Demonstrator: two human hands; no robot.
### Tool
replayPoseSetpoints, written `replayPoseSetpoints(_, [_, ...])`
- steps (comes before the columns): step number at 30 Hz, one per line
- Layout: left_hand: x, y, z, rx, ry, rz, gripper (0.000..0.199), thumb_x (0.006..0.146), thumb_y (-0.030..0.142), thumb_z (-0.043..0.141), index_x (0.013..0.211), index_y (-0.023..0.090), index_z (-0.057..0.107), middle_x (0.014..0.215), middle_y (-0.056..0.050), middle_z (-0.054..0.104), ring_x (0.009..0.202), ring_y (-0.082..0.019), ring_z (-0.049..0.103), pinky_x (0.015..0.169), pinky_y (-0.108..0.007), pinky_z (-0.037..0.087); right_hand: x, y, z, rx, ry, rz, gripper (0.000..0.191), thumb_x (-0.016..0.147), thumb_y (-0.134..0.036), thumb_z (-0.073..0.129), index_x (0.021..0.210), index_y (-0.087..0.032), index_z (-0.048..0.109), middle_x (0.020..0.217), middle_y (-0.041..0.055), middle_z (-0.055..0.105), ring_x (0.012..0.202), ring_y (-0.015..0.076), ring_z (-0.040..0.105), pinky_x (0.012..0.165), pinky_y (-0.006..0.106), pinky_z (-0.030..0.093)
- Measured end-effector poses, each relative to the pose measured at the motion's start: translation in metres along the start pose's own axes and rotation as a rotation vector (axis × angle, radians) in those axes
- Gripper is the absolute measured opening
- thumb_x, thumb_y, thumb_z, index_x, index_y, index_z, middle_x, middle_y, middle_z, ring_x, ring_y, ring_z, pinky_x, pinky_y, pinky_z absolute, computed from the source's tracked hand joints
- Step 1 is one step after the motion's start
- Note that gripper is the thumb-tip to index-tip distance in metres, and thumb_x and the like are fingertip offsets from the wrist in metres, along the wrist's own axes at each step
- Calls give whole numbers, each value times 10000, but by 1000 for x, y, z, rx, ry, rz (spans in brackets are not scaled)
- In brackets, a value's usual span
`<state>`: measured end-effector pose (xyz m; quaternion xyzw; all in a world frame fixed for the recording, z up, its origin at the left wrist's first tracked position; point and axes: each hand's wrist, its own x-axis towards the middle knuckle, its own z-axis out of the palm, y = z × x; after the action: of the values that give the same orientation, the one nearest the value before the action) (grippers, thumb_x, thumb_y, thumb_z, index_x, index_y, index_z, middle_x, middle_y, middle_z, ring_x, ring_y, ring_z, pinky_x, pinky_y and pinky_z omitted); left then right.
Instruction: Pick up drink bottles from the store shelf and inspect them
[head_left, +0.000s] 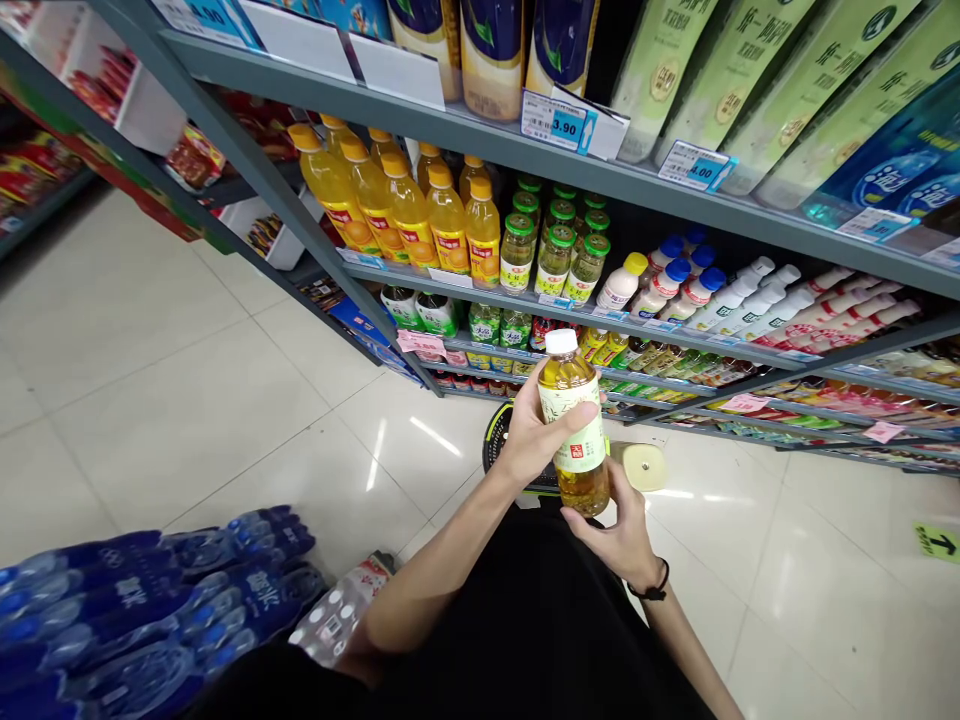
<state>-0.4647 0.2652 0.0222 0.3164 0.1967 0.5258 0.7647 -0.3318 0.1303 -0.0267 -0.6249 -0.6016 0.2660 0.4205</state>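
A clear bottle of amber tea (574, 430) with a white cap and a pale green label stands slightly tilted in front of my body. My left hand (536, 430) is wrapped round its upper middle, thumb across the label. Lower down, my right hand (619, 525) grips the bottle near its base from the right, with a dark band on the wrist. The label faces me. Behind the bottle, partly hidden by my hands, a black and yellow-green basket (495, 437) sits on the floor.
Ahead stands a shelf rack holding orange juice bottles (407, 215), green-lidded jars (555, 255), milk drink bottles (664, 288) and green cartons (731, 80). Packs of blue water bottles (142, 610) lie at lower left. A pale yellow square object (643, 467) is right of the basket.
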Motion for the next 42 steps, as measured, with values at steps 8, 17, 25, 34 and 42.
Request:
replayPoseSetpoints(8, [2, 9, 6, -102, 23, -41, 594, 700, 297, 910, 1239, 213, 674, 1150, -91, 747, 842, -195, 724, 743, -299, 588, -6, 1, 0, 663, -193, 204, 514, 852, -446, 816, 1258, -178, 649, 1121, 149, 769, 884, 274, 764, 731, 385, 638])
replayPoseSetpoints(17, [3, 9, 5, -231, -11, -85, 627, 790, 404, 835, 1358, 238, 627, 1145, -78, 738, 832, -203, 715, 681, -296, 594, -7, -13, 17, 1261, -418, 341, 514, 887, -595, 663, 1141, -149, 698, 899, 122, 737, 501, 189, 643, 422, 286, 470])
replayPoseSetpoints(25, [6, 11, 7, -250, -1, -75, 606, 766, 403, 858, 1305, 206, 663, 1104, -70, 733, 809, -191, 707, 683, -289, 598, -5, -17, 14, 1186, -417, 345, 525, 897, -604, 636, 1142, -141, 664, 903, 123, 725, 529, 206, 657, 463, 321, 498])
replayPoseSetpoints(34, [7, 9, 5, -360, 22, -159, 493, 863, 562, 678, 1177, 184, 704, 1048, -63, 741, 823, -199, 709, 719, -305, 603, -8, -16, 17, 1120, -315, 286, 475, 937, -581, 622, 1144, -159, 684, 878, 119, 747, 539, 196, 655, 487, 300, 466])
replayPoseSetpoints(42, [12, 0, -3, -394, 7, -163, 443, 914, 525, 625, 1178, 178, 700, 1080, -79, 749, 909, -213, 722, 842, -350, 607, -15, -7, 16, 857, -206, 261, 483, 916, -591, 697, 1155, -173, 651, 922, 121, 761, 608, 203, 683, 533, 323, 540])
